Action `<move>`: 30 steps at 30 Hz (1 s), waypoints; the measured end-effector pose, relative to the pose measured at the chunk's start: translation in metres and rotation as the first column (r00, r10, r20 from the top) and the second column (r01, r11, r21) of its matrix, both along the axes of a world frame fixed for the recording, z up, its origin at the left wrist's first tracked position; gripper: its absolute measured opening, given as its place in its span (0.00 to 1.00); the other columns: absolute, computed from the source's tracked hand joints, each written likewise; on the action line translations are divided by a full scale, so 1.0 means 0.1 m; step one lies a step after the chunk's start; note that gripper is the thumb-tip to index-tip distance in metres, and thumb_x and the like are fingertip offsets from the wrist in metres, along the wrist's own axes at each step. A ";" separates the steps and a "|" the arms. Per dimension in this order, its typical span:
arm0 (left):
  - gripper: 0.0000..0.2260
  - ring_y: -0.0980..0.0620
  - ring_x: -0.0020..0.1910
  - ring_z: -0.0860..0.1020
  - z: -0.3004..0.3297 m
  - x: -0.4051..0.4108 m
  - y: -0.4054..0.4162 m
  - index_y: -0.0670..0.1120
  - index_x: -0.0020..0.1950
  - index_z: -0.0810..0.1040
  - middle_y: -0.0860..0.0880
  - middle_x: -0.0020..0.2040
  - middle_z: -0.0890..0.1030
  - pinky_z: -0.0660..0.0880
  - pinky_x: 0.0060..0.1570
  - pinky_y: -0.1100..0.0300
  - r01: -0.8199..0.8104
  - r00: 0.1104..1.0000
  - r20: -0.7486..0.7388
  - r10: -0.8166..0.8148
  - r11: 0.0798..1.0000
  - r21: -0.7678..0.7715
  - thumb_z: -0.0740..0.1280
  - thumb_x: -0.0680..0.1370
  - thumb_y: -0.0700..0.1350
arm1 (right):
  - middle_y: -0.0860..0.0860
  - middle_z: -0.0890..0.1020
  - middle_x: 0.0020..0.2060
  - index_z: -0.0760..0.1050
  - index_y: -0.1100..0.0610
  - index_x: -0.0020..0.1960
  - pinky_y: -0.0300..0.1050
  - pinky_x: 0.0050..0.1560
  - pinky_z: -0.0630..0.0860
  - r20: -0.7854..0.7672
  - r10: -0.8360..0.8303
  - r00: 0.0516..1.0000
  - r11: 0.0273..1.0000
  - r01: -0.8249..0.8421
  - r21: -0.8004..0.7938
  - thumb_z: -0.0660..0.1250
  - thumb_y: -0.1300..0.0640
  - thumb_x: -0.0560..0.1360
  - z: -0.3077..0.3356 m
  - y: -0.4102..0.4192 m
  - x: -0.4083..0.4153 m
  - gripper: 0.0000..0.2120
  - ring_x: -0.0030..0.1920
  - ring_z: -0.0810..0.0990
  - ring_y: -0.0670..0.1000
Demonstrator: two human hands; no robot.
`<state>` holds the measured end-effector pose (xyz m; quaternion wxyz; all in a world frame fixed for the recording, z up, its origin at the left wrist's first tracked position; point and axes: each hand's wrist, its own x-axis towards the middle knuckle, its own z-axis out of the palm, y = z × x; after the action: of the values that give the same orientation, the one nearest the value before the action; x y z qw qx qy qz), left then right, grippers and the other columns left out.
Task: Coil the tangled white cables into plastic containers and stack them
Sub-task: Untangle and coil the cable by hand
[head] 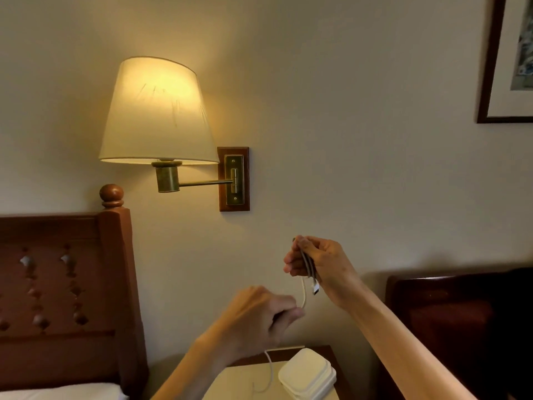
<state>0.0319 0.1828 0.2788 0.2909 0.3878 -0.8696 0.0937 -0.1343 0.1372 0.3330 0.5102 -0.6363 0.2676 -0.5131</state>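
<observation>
My right hand (320, 267) is raised in front of the wall and pinches several folded loops of a white cable (303, 293), with a plug end dangling below the fingers. From there the cable runs down into my left hand (259, 319), which is closed around it. The loose rest of the cable hangs from my left hand onto the nightstand (248, 382). Two white plastic containers (307, 373) with lids sit stacked on the nightstand, below both hands.
A lit wall lamp (157, 116) on a brass swing arm hangs above and left. A carved wooden headboard (66, 284) with a pillow stands at left, a dark wooden chair (444, 319) at right. A framed picture (510, 62) hangs top right.
</observation>
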 end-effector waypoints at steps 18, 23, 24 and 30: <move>0.13 0.62 0.33 0.68 0.35 0.28 -0.41 0.48 0.41 0.71 0.60 0.37 0.69 0.64 0.35 0.71 0.041 0.938 -0.324 -0.126 0.965 -0.257 0.62 0.80 0.55 | 0.52 0.72 0.29 0.76 0.57 0.44 0.40 0.34 0.63 -0.261 0.406 0.876 0.913 -0.381 0.145 0.51 0.52 0.84 -0.03 0.13 -0.20 0.19 0.28 0.65 0.47; 0.17 0.62 0.30 0.68 -0.01 0.37 -0.47 0.48 0.39 0.71 0.57 0.32 0.70 0.63 0.32 0.68 0.049 0.855 -0.509 -0.100 0.993 -0.112 0.55 0.83 0.55 | 0.49 0.69 0.26 0.71 0.57 0.43 0.38 0.30 0.63 0.234 0.593 0.770 0.739 -0.637 0.222 0.54 0.53 0.82 0.08 0.09 -0.29 0.13 0.25 0.64 0.44; 0.16 0.63 0.30 0.69 -0.10 0.40 -0.48 0.50 0.39 0.71 0.59 0.32 0.71 0.64 0.32 0.68 0.051 0.851 -0.518 -0.086 0.995 -0.081 0.55 0.83 0.56 | 0.47 0.68 0.24 0.71 0.57 0.43 0.38 0.29 0.62 0.303 0.585 0.753 0.731 -0.651 0.205 0.56 0.53 0.81 0.12 0.09 -0.30 0.12 0.24 0.64 0.44; 0.14 0.62 0.28 0.67 -0.37 0.64 -0.49 0.56 0.40 0.72 0.61 0.30 0.70 0.63 0.30 0.65 -0.051 0.860 -0.507 0.055 0.998 0.022 0.56 0.81 0.58 | 0.46 0.66 0.24 0.71 0.57 0.42 0.36 0.26 0.64 0.483 0.399 0.780 0.838 -0.524 0.153 0.55 0.54 0.82 0.39 0.03 -0.44 0.13 0.22 0.63 0.43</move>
<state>0.0962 0.1334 0.2418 0.5053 0.4235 -0.7518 -0.0071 -0.1788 0.1401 0.3716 0.7516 -0.4743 0.0514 -0.4555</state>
